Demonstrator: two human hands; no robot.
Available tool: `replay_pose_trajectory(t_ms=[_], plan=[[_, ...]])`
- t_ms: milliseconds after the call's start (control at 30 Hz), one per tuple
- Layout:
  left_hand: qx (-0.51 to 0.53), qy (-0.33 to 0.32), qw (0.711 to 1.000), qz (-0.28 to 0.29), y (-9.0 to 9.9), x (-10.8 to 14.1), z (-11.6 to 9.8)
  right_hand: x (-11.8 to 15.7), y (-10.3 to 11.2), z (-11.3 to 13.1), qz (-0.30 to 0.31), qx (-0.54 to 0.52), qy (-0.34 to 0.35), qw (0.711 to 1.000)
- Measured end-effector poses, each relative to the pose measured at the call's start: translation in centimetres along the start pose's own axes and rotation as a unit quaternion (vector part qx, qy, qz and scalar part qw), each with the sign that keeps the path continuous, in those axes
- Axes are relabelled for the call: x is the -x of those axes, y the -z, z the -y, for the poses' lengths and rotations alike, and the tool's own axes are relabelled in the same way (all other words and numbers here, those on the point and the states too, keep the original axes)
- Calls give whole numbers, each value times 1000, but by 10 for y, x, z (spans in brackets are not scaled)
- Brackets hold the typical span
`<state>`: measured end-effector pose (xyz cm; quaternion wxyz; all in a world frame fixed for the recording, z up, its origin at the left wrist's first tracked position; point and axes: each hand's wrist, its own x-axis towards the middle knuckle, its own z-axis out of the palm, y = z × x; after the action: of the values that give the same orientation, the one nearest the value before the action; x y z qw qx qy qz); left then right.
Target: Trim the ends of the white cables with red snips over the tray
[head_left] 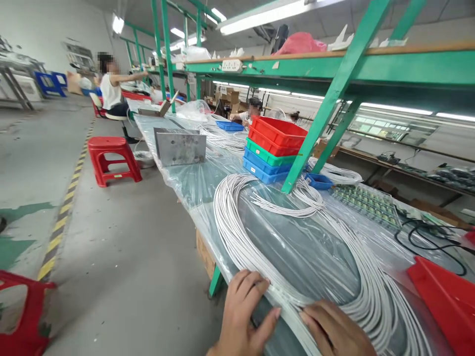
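Note:
A large loop of white cables (pixel 237 242) lies on the plastic-covered table, its strands gathered together near the front edge. My left hand (pixel 243 311) rests at the outer edge of this bundle, fingertips touching the strands and thumb spread apart from the fingers. Just to the right, my right hand (pixel 336 329) bends over the same cables with its fingers close together, the fingertips pressed onto the strands. Its thumb is hidden. Shorter white cables (pixel 293 210) curve inside the top of the loop.
Stacked red, green and blue trays (pixel 272 148) stand beside a slanted green post (pixel 330 104). A metal plate (pixel 181 148) is farther along the table. At right are a red bin (pixel 445 301), black cords (pixel 426 237) and circuit boards (pixel 367 202). Red stools (pixel 113 158) stand left. Other people sit farther back.

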<state>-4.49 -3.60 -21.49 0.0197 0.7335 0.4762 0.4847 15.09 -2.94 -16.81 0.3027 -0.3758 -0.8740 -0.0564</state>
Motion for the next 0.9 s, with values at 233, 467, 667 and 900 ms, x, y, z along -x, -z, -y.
replay_pose_trajectory(t_ms=[233,467,667,900], plan=[[-32,-1,998,60,13,-9,-9,-15,-2,2,-38,3,-37,999],[-69,1,994,82,29,-21,-21,-16,2,-1,-14,-80,-12,997],[-64,26,995,72,27,-22,-23,-17,-5,3,10,-73,-32,997],[-46,54,995,64,21,-22,-23,-24,1,9,83,-79,-95,989]])
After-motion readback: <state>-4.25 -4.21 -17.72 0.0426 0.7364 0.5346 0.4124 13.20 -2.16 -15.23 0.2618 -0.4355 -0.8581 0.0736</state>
